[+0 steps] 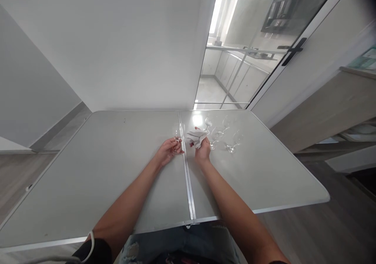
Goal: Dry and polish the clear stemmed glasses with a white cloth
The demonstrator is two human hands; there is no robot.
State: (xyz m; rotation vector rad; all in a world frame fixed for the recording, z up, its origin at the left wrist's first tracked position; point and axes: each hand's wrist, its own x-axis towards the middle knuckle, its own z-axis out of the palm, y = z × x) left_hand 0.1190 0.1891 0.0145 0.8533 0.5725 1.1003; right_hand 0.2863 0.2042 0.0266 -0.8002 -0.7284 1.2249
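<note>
My left hand (167, 151) is closed around the stem and base of a small clear wine glass (177, 135), holding it upright just left of the table's centre seam. My right hand (202, 148) grips a crumpled white cloth (196, 138) right next to that glass. Both hands are over the middle of a pale grey folding table (102, 170). Several more clear wine glasses (232, 140) stand on the table just beyond and to the right of my right hand.
A metal seam (188, 178) runs down the table's middle. A white wall stands behind the table. A glass sliding door (235, 76) opens to a kitchen at the back right. A wooden counter (337, 103) is at the far right.
</note>
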